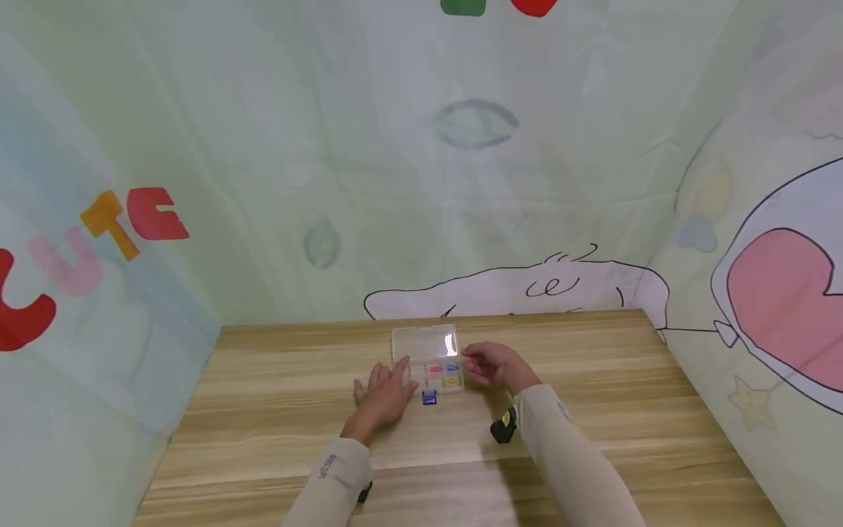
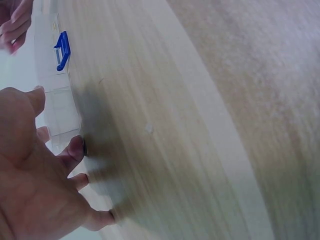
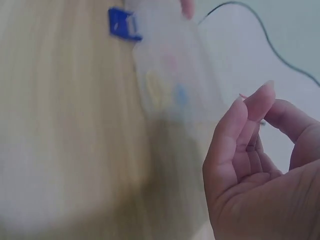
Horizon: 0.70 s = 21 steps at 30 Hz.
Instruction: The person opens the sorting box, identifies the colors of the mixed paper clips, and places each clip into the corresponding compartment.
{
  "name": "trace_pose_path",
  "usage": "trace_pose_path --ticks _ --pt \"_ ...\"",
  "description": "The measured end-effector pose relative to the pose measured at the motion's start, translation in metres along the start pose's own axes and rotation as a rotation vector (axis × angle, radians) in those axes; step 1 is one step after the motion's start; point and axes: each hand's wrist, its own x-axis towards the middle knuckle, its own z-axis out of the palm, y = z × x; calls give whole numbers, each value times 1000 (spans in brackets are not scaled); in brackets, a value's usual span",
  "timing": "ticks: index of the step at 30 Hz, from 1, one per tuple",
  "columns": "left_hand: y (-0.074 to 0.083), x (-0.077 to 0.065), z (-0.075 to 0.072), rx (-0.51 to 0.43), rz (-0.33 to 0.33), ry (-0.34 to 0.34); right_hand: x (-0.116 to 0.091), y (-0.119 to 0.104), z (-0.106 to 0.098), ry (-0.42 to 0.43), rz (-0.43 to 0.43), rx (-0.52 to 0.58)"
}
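Note:
A clear plastic compartment box (image 1: 418, 380) lies on the table with its transparent lid (image 1: 424, 342) raised at the back and a blue latch (image 1: 429, 397) at its front. Small pink-red pieces (image 1: 435, 369), blue pieces (image 1: 451, 367) and yellow pieces (image 1: 452, 381) sit in separate compartments toward the right. My left hand (image 1: 387, 395) rests at the box's left end, fingers spread, thumb and index over its edge. Just off the right end, my right hand (image 1: 494, 364) pinches a thin red piece (image 3: 242, 96) between thumb and fingertips; most of it is hidden.
The wood-grain table (image 1: 283, 410) is bounded by printed fabric walls (image 1: 369, 183) at the back and both sides. A black wrist device (image 1: 504, 426) hangs under the right sleeve. A dark curved line (image 3: 260, 20) runs across the pale backdrop in the right wrist view.

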Motion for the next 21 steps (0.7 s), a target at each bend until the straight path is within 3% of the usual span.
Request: trace_pose_path --ticks 10,21 --pt "0 1 0 -6 -2 -12 -11 -14 26 -83 1 6" --pt "-1 1 -1 12 3 -7 -12 -18 35 -134 -1 -67"
